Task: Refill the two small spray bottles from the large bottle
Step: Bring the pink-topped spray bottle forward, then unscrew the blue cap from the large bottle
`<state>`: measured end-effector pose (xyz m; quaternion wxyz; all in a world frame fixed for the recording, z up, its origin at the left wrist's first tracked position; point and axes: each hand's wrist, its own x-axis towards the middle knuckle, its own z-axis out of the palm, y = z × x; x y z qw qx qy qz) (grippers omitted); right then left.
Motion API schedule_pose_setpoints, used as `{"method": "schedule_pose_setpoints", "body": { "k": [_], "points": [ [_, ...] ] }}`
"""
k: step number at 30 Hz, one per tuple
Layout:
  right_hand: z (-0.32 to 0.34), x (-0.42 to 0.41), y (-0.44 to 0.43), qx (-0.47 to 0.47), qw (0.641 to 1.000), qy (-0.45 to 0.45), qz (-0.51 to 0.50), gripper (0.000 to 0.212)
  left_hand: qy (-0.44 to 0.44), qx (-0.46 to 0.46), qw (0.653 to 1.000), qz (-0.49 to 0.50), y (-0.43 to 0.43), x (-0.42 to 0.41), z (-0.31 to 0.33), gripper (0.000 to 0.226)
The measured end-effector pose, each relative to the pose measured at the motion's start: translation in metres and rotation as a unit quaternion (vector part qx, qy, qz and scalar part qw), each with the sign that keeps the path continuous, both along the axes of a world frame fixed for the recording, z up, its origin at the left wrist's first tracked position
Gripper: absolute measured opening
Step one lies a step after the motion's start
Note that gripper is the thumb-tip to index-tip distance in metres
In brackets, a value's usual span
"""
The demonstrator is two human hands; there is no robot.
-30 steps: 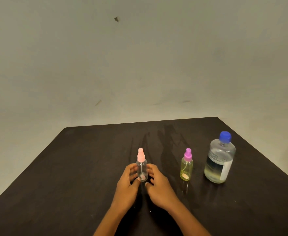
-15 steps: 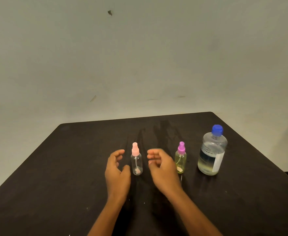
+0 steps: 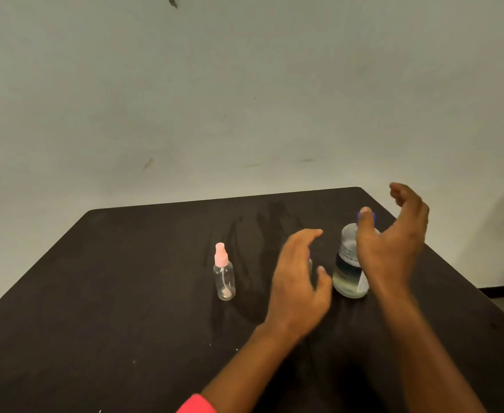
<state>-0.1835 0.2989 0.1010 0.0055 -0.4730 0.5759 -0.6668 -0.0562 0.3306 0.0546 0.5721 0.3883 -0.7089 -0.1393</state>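
Observation:
A clear small spray bottle with a pink cap [image 3: 224, 272] stands upright near the middle of the dark table [image 3: 125, 293]. My left hand [image 3: 299, 281] hovers open to its right, hiding almost all of the second small spray bottle behind it. The large clear bottle [image 3: 347, 269], with pale liquid in its lower part and a blue cap, stands further right. My right hand [image 3: 393, 242] is open in front of and beside the large bottle, thumb near the cap, fingers spread; I cannot tell whether it touches the bottle.
A plain pale wall rises behind the table. The table's far edge [image 3: 224, 199] and right edge [image 3: 453, 272] are close to the bottles. A pink sleeve cuff [image 3: 197, 405] shows at the bottom.
Both hands left the pink-capped bottle and moved right. The left hand now covers the purple-capped bottle; the right hand has risen next to the large bottle.

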Motion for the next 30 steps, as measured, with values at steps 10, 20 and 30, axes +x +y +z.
{"method": "schedule_pose_setpoints", "body": {
  "k": [10,20,30],
  "points": [
    [-0.039,-0.017,-0.02,0.103,0.984,-0.007,0.142,0.051,-0.044,0.085,0.992,0.082,-0.023,-0.017,-0.039,0.096],
    [-0.044,-0.001,-0.035,0.061,0.983,-0.017,0.173,0.024,-0.049,0.144,0.98,0.131,-0.048,0.012,-0.047,0.073],
    [-0.045,0.053,-0.052,0.08,0.964,-0.017,0.254,0.023,0.016,0.183,0.965,0.186,-0.05,0.031,-0.049,0.086]
  ]
}}
